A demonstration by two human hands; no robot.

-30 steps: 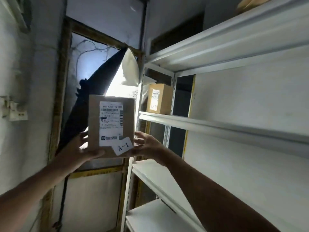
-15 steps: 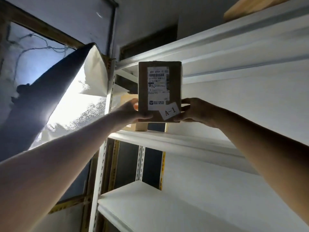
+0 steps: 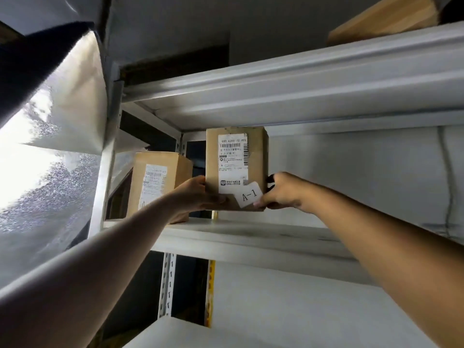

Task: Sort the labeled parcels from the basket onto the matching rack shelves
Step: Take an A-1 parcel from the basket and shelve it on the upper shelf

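Head view: both hands, left (image 3: 198, 194) and right (image 3: 281, 192), clamp the A-1 box (image 3: 237, 169) upright, just above the shelf (image 3: 251, 234), beside a second box (image 3: 158, 182).

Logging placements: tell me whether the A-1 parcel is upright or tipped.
Upright: the A-1 parcel stands tall, label facing out, gripped by left hand and right hand.

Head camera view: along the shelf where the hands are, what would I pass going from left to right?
Bright window → rack post → standing box → left hand → box labeled A-1 → right hand → bare wall.
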